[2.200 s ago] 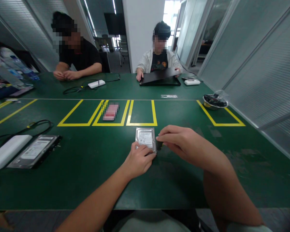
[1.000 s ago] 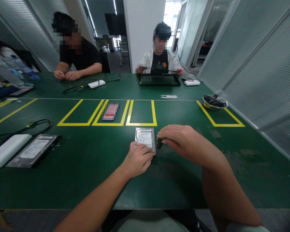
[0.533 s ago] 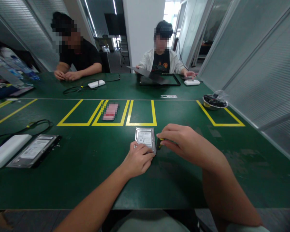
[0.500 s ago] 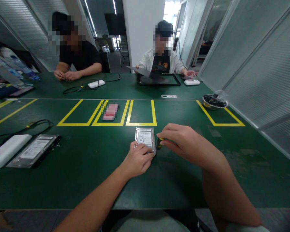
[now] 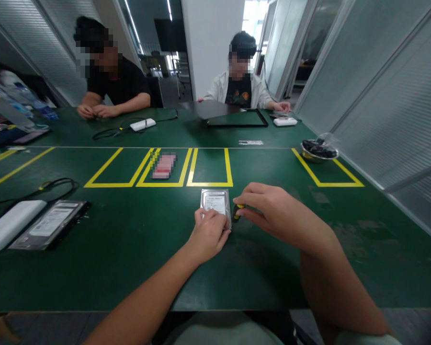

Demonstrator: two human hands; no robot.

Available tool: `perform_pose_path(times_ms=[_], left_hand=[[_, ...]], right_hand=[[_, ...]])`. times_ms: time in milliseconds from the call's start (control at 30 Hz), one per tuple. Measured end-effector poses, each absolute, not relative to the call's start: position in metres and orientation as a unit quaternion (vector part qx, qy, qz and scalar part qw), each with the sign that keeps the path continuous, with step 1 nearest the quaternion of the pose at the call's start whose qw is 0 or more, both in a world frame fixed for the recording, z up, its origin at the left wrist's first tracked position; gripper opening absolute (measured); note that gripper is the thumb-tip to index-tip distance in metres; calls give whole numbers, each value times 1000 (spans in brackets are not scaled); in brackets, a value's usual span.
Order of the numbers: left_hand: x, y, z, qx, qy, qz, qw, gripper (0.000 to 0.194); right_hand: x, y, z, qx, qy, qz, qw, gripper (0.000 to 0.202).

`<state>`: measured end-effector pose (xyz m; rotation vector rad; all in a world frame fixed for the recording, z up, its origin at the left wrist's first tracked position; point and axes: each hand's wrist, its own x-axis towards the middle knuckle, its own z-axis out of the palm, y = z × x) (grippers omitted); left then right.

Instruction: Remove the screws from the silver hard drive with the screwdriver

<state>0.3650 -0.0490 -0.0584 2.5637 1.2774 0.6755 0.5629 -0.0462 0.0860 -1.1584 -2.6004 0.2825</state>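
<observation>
A silver hard drive with a white label lies flat on the green table in front of me. My left hand grips its near part, the fingers bent over the label and covering the lower half. At the drive's right edge, my right hand pinches the short black-and-yellow handle of a screwdriver. The tool's tip, low beside the drive's near right corner, is too small to make out.
To the left lie another hard drive, a white power bank and a black cable. A pink pixelated object sits within yellow tape. A bowl of dark items stands at right. Two people sit opposite; one holds a dark panel.
My left hand has shifted slightly up over the drive, its fingers drawn closer together. My right hand barely moved. Across the table, the dark panel has shifted left and flattened.
</observation>
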Motion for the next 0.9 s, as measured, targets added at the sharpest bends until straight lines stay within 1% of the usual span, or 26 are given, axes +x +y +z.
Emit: perform_pose_path(times_ms=[133,267,533,800,900], left_hand=[[373,-49,-55,857,454,214,116,7],[378,-48,-54,856,464,204,105,12],[381,-46,-52,849,479,197,104,14],[381,-44,-48,855,469,181,127,17],[382,-44,-49,856,467,180,128,15]], right_hand=[[563,-48,86,-404,-900,97,134,16],[563,-48,85,-403,-900,99,133,16],[560,-47,86,-393,-904,86,144,16],[563,-47,87,-354,-912,125,167,22],[563,-47,88,-346,-910,153,167,22]])
